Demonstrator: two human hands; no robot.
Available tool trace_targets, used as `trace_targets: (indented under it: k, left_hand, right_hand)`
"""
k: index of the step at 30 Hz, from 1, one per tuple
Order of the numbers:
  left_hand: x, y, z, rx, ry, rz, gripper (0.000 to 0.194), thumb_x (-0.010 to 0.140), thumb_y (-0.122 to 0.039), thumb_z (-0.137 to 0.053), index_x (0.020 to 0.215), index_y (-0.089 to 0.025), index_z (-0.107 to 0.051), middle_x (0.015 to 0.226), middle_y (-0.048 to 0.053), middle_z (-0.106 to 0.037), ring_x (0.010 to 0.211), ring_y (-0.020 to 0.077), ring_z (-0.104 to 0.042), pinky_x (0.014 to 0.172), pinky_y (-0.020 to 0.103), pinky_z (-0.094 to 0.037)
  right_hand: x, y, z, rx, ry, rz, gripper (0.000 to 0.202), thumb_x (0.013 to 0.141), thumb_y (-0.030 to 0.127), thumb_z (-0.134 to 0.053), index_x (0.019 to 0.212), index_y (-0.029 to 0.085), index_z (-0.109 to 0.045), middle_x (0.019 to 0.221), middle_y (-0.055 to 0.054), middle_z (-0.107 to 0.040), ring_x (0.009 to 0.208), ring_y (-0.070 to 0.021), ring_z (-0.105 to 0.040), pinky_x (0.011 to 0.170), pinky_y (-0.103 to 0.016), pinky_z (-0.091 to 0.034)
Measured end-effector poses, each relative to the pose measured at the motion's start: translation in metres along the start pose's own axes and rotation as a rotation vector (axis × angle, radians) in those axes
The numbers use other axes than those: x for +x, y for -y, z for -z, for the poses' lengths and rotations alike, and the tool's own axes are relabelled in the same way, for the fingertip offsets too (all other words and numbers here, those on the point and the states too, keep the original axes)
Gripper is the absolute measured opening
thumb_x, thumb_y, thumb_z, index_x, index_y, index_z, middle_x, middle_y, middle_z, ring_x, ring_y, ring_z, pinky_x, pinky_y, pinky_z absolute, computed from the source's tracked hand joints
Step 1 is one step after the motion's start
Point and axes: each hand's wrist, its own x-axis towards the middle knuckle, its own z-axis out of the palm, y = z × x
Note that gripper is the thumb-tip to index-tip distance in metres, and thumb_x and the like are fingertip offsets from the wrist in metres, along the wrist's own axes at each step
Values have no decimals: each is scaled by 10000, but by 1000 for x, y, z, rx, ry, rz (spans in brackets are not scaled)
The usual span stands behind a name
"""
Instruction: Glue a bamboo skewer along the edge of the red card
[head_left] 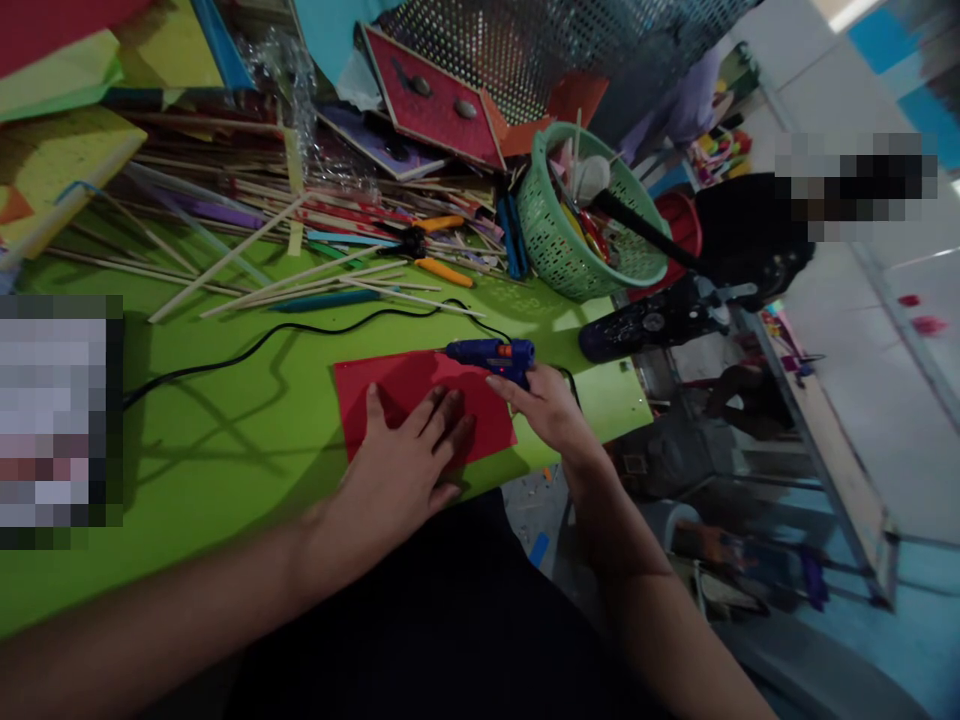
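Observation:
A red sheet (491, 415) lies on the green table near its front edge. My left hand (409, 450) rests on the sheet, palm down and fingers spread. Gripped in my right hand (551, 400) is a blue glue gun (491, 354), its nozzle pointing left over the sheet's far edge. A black cord (281, 328) runs across the table behind the sheet.
Thin wooden sticks (262, 290) and orange-handled pliers (442, 270) lie behind the sheet. A green basket (559, 250) of tools stands at the back right, with a dark bottle (637, 325) before it. Another person (742, 230) is beyond, at the right.

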Motion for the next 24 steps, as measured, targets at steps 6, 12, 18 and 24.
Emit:
trace_targets:
  k: [6, 12, 18, 24]
  left_hand:
    - [0, 0, 3, -10, 17, -4, 677, 983, -518, -521, 1596, -263, -388, 1726, 124, -232, 1551, 459, -228, 1112, 891, -161]
    - [-1, 0, 3, -11, -11, -1, 648, 997, -509, -507, 1584, -254, -406, 1721, 127, -245, 1546, 423, -269, 1131, 870, -157]
    - [2, 0, -1, -2, 2, -4, 687, 975, -535, -535, 1591, -270, -389, 1725, 119, -220, 1555, 426, -245, 1102, 902, -156]
    - [0, 1, -4, -6, -21, -17, 703, 983, -525, -524, 1601, -231, -360, 1719, 141, -230, 1546, 418, -264, 1088, 915, -153]
  right_hand:
    - [0, 1, 0, -2, 6, -4, 411, 942, 581, -603, 1004, 212, -772, 740, -43, -707, 784, -235, -672, 668, -301, -473]
    - [0, -1, -1, 5, 15, 4, 386, 949, 556, -602, 982, 210, -770, 735, -40, -697, 761, -224, -665, 661, -295, -468]
    - [-1, -4, -1, 58, -21, 18, 392, 943, 562, -606, 974, 203, -761, 705, -37, -678, 796, -244, -677, 669, -301, -485]
    - [1, -2, -5, 41, 10, 52, 352, 948, 521, -613, 873, 206, -751, 682, -32, -665, 831, -249, -684, 703, -300, -494]
